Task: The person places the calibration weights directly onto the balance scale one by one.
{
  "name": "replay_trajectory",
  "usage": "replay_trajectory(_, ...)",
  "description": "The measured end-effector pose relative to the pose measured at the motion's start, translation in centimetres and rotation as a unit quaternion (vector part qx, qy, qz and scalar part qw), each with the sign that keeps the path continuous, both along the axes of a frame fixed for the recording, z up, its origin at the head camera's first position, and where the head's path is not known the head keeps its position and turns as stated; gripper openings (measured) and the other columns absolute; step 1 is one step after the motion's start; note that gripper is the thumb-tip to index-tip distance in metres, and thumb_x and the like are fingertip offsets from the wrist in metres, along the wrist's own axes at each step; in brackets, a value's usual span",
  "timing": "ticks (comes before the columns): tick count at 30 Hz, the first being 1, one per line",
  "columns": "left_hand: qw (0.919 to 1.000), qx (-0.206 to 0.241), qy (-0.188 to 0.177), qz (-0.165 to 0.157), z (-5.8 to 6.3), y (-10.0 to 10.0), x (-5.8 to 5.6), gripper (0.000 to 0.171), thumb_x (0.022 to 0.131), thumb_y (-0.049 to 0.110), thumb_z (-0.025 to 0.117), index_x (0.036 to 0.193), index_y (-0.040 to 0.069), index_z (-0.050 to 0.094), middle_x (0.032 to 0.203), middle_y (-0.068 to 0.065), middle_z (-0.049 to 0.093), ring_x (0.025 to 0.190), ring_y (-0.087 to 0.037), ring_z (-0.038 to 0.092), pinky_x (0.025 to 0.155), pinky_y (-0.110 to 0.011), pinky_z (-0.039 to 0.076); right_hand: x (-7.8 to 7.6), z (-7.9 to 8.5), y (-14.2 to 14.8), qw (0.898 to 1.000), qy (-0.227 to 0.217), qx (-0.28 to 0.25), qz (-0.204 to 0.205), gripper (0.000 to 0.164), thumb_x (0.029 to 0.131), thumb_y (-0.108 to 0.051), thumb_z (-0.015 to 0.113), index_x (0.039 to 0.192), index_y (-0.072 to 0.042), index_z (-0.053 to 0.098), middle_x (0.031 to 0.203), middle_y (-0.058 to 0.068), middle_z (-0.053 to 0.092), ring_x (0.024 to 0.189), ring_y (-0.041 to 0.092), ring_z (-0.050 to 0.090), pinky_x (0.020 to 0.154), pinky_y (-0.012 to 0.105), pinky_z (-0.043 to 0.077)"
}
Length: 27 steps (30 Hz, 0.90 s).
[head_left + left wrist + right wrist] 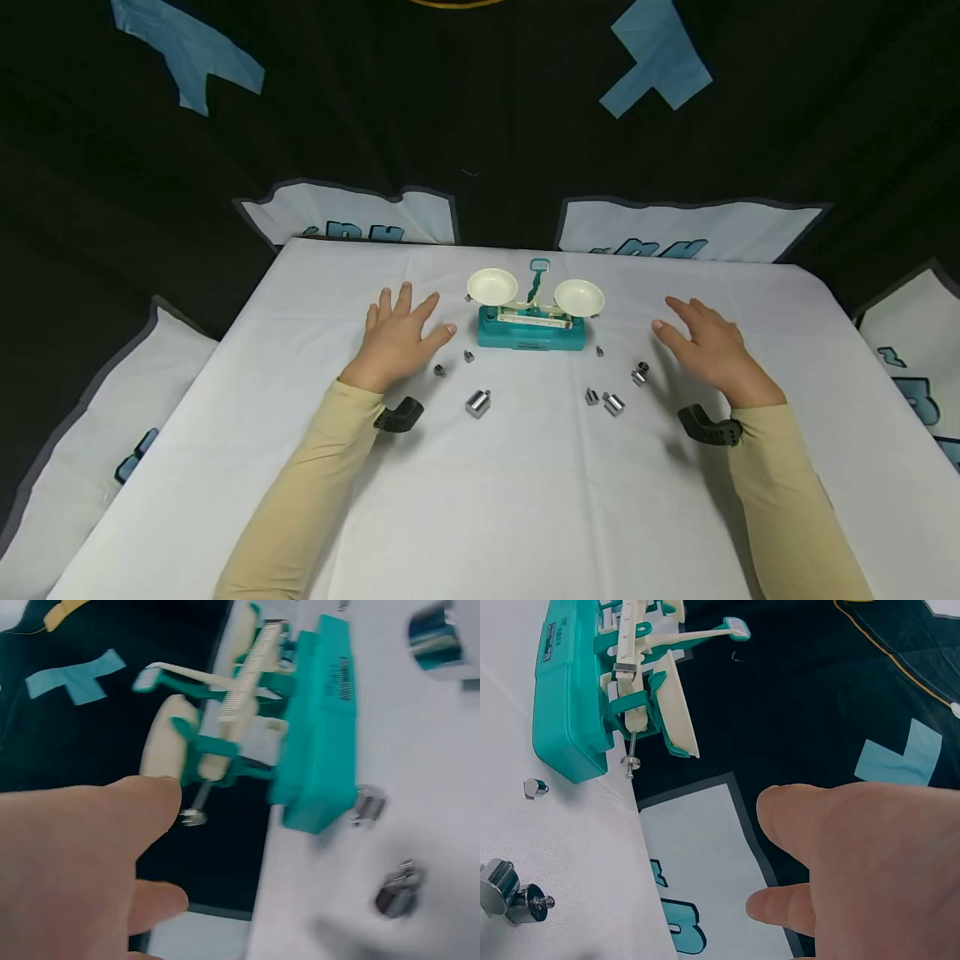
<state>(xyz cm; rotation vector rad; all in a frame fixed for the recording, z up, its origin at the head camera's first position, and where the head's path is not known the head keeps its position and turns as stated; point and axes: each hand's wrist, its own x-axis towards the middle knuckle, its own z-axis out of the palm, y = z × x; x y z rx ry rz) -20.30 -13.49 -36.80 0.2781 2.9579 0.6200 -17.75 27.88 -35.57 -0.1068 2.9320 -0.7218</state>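
Left hand [397,342]: fingers spread — raised over the worktop [517,508]
Left weights [477,403]: three, metal, scattered front-left of scale [532,335]
Scale: upright toward the far edge, two cream pans [492,287] on top
Right weights [613,405]: metal, scattered front-right of scale
Right hand [708,350]: fingers loosely extended — also raised

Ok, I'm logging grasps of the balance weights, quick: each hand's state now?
Left hand: open, holding nothing.
Right hand: open, holding nothing.

High forward-down head view, closer sideways-turned wrist views, balance scale [532,335] in all three
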Motion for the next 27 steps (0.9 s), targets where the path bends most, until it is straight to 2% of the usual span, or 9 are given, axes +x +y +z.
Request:
replay_trajectory(5, 0.9998, 0.0, 0.003, -0.018, -1.6, 0.6, -0.7, 0.065, 0.101, 0.05, 0.049, 0.156, 0.014, 0.043, 0.167, -0.03, 0.016, 0.155, -0.056, 0.006, 0.124, -0.071, 0.005, -0.2, 0.2, -0.3, 1.0, 0.001, 0.005, -0.003, 0.073, 0.107, -0.047, 0.037, 0.157, 0.006, 0.027, 0.159, 0.044, 0.016, 0.147, 0.064, 0.014, 0.115, 0.08, 0.008)
replay_trajectory(9, 0.9993, 0.018, 0.002, -0.031, -2.4, 1.0, -1.1, 0.062, 0.101, 0.047, 0.051, 0.154, 0.014, 0.047, 0.167, -0.029, 0.02, 0.155, -0.056, 0.009, 0.123, -0.073, 0.007, -0.1, 0.4, -0.4, 1.0, 0.004, 0.007, -0.004, 0.072, 0.107, -0.045, 0.038, 0.156, 0.006, 0.027, 0.158, 0.045, 0.017, 0.147, 0.065, 0.015, 0.115, 0.081, 0.008)
replay_trajectory(14, 0.9969, 0.067, 0.012, -0.039, -3.4, 1.6, -1.6, 0.059, 0.1, 0.042, 0.054, 0.151, 0.012, 0.05, 0.164, -0.029, 0.026, 0.153, -0.056, 0.014, 0.122, -0.074, 0.009, -0.2, 0.4, -0.4, 1.0, 0.006, 0.009, -0.004, 0.072, 0.107, -0.045, 0.038, 0.156, 0.006, 0.028, 0.158, 0.045, 0.018, 0.147, 0.065, 0.015, 0.115, 0.081, 0.009)
replay_trajectory(20, 0.9885, 0.143, 0.017, -0.045, -4.4, 2.4, -2.3, 0.056, 0.099, 0.036, 0.056, 0.148, 0.009, 0.054, 0.161, -0.028, 0.034, 0.153, -0.056, 0.017, 0.122, -0.074, 0.008, -0.1, 0.3, -0.3, 1.0, 0.003, 0.007, -0.007, 0.072, 0.107, -0.045, 0.038, 0.156, 0.006, 0.028, 0.159, 0.044, 0.018, 0.148, 0.063, 0.015, 0.115, 0.081, 0.007)
replay_trajectory(27, 0.9803, 0.192, 0.019, -0.041, -5.1, 3.2, -2.8, 0.053, 0.099, 0.03, 0.059, 0.145, 0.006, 0.056, 0.156, -0.026, 0.044, 0.151, -0.057, 0.021, 0.122, -0.074, 0.006, 0.0, 0.1, -0.2, 1.0, -0.001, 0.003, -0.003, 0.073, 0.106, -0.047, 0.037, 0.156, 0.006, 0.028, 0.159, 0.043, 0.02, 0.149, 0.062, 0.015, 0.115, 0.082, 0.006)
